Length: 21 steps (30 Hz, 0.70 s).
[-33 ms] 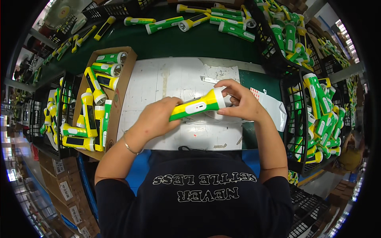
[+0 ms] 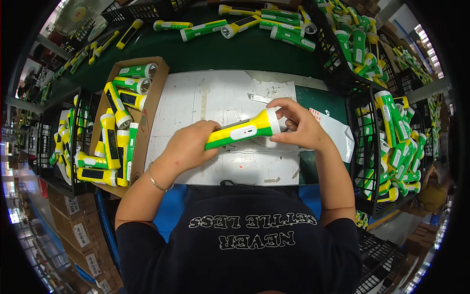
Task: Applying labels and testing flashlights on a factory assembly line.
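Note:
Above the white work surface (image 2: 183, 105) I hold a yellow and green flashlight (image 2: 225, 135) nearly level, its white head to the right and slightly higher. A white panel with a small dark switch faces me. My left hand (image 2: 188, 146) is closed round the tail end and hides it. At the head, my right hand (image 2: 298, 126) has its thumb and curled fingers at the white rim (image 2: 272, 121); the lens is turned away, and the inner fingers are partly hidden. A thin clear strip or cord (image 2: 264, 147) lies below the flashlight.
A cardboard box (image 2: 159, 73) of flashlights stands left of the work surface, beside a black crate (image 2: 61, 183). Black crates (image 2: 374, 169) heaped with flashlights line the right. More flashlights (image 2: 203, 30) lie across the green table (image 2: 215, 56). A white sheet (image 2: 338, 137) lies by my right forearm.
The flashlight has shifted very slightly, its tail a little to the left and its head a little to the right. Both hands keep their places on it.

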Available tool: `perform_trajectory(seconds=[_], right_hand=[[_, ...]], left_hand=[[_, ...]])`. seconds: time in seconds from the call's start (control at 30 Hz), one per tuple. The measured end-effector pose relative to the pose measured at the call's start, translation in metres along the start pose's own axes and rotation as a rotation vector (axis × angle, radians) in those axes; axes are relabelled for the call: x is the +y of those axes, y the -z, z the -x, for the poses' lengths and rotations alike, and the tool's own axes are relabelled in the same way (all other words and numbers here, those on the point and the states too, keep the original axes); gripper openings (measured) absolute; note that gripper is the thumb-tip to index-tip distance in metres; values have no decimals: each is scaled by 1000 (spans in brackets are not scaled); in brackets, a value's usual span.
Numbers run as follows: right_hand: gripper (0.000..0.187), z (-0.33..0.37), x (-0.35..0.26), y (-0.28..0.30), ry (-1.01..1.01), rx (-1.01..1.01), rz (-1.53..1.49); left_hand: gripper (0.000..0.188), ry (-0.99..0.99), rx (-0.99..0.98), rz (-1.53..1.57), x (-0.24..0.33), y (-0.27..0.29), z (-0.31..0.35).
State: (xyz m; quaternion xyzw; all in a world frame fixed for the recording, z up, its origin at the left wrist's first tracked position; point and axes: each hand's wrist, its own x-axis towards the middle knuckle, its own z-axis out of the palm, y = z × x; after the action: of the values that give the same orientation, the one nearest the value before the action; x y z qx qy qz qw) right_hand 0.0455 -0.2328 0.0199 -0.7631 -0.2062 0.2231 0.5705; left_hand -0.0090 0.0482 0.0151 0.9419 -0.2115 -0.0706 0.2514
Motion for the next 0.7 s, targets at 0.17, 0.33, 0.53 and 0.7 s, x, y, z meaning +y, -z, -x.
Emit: perform_trajectory(seconds=[0.17,0.33,0.53,0.7], right_hand=[[65,-5,8,-4,28,-19,-37],[62,-17,11,-32,-3,-57,-270],[29,-35,61,-80,0,247,812],[16,-33,58,-66,89,291,296]], left_hand=[[38,16,-115,45,-3,10,10],[53,93,-210,465,2,-9,-6],[63,332,-121,900,-12,-39,-8],[63,350,168,648,-14,-53,-16]])
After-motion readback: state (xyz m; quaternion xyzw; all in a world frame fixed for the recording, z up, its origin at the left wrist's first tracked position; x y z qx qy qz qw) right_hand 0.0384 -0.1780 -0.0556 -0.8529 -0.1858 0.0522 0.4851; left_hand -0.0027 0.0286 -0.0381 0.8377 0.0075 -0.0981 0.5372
